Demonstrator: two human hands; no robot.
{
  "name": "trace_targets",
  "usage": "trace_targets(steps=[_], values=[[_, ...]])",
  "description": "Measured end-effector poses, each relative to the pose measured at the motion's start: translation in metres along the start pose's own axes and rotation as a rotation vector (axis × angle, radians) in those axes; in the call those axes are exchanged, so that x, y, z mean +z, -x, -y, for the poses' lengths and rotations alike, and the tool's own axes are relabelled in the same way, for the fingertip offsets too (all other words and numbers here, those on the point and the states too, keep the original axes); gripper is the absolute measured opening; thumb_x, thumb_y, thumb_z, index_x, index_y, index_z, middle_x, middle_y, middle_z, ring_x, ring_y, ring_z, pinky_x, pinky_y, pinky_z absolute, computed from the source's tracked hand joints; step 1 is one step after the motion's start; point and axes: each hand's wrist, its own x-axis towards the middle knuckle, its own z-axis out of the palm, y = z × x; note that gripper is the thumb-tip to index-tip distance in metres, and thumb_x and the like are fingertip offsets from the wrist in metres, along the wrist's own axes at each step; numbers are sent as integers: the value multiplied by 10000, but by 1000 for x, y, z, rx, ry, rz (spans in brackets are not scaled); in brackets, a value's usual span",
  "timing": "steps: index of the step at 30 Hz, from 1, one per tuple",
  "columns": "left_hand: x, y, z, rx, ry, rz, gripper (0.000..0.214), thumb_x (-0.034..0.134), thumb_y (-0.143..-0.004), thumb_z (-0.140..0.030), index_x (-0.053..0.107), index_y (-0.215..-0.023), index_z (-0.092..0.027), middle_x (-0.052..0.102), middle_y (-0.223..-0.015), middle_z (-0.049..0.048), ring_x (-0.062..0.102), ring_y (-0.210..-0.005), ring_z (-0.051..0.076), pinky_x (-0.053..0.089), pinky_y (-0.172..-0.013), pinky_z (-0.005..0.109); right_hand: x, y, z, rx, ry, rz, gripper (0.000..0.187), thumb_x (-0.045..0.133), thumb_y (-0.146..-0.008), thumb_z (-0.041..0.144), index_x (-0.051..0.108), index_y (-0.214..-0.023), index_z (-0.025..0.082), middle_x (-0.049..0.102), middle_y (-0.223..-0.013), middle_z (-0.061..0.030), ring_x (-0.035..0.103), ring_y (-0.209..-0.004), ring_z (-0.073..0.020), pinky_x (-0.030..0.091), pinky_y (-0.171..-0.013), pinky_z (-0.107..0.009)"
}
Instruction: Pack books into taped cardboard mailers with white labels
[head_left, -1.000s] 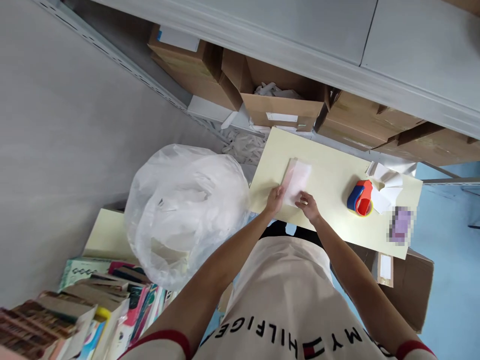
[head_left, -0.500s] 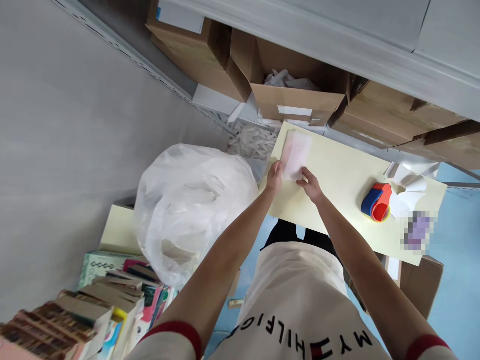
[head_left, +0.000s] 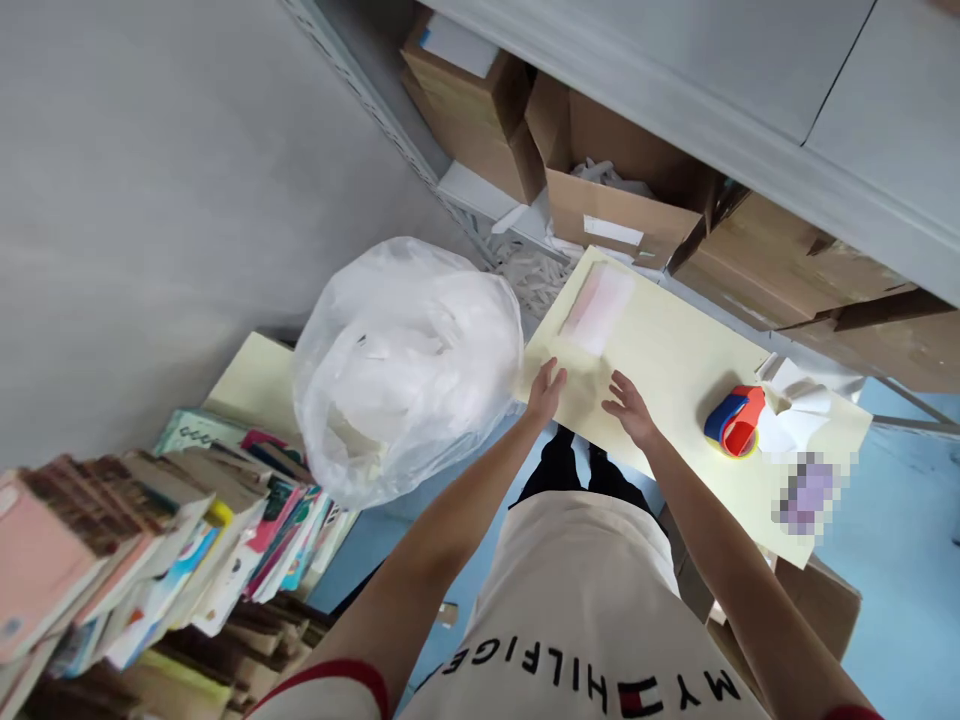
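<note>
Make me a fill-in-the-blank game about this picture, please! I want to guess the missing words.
1. Near the pinkish packet, the left grip and right grip both hold ____.
2. In the picture, the big plastic bag is to the ____ of the pale yellow table.
3. The tape dispenser shows bright red beside dark ____.
4. The open cardboard box has a ____ label on its front.

Missing words: nothing; left; blue; white.

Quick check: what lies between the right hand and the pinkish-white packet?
In the head view, only a shadowed strip of pale tabletop shows between the right hand and the pinkish-white packet.
</note>
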Motion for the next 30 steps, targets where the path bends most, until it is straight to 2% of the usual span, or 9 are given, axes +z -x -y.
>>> trace_targets(steps=[4, 8, 12, 17, 20, 22, 26, 30], values=[[-9, 51, 6, -29, 100, -52, 426, 740, -707, -426, 654, -1040, -173, 659, -1206, 152, 575, -1205, 319, 456, -1017, 437, -12, 42, 2, -37, -62, 101, 673, 783, -613, 363, 565, -1249, 339, 518, -1387, -69, 626, -1074, -247, 468, -962, -463], [-22, 106, 16, -22, 127, -142, 401, 765, -657, -438, 655, -934, -168, 712, -976, 131, 685, -965, 301, 512, -900, 444, -15, 74, 1, -27, -28, 171, 558, 761, -628, 365, 615, -1164, 311, 633, -1197, -61, 667, -899, -205, 496, -876, -421], [-38, 155, 29, -1, 174, -252, 382, 764, -654, -450, 656, -896, -175, 714, -881, 96, 704, -836, 276, 528, -813, 425, -4, 92, -2, 0, 75, 215, 479, 754, -607, 360, 652, -1064, 262, 669, -1072, -55, 657, -824, -194, 508, -774, -370], [-62, 201, 43, 11, 269, -428, 354, 777, -635, -416, 661, -872, -180, 710, -854, 57, 684, -778, 219, 523, -761, 357, 23, 109, -4, -36, 183, 347, 451, 758, -590, 434, 676, -978, 220, 699, -952, -60, 648, -749, -197, 503, -692, -341], [-84, 226, 49, 62, 341, -532, 334, 779, -620, -399, 660, -840, -179, 699, -781, 32, 666, -731, 196, 515, -741, 337, 50, 117, -5, -44, 243, 442, 473, 776, -558, 452, 683, -956, 214, 706, -917, -61, 644, -732, -199, 500, -672, -331], [-103, 247, 54, 110, 372, -602, 322, 782, -604, -385, 668, -827, -181, 688, -746, 23, 655, -713, 193, 507, -730, 332, 76, 123, -7, -47, 285, 515, 471, 786, -538, 450, 687, -936, 220, 708, -892, -55, 644, -719, -200, 501, -664, -328], [-149, 299, 71, 206, 413, -762, 307, 787, -575, -363, 689, -807, -187, 675, -715, 18, 630, -677, 186, 492, -717, 329, 146, 149, -19, -79, 342, 674, 442, 790, -524, 447, 691, -895, 230, 709, -856, -49, 637, -675, -193, 497, -628, -320], [-207, 361, 100, 271, 479, -892, 320, 809, -541, -351, 700, -794, -187, 684, -716, 26, 627, -680, 185, 490, -723, 327, 225, 194, -42, -119, 376, 801, 442, 797, -509, 466, 692, -865, 226, 701, -815, -49, 628, -641, -194, 487, -585, -315]])
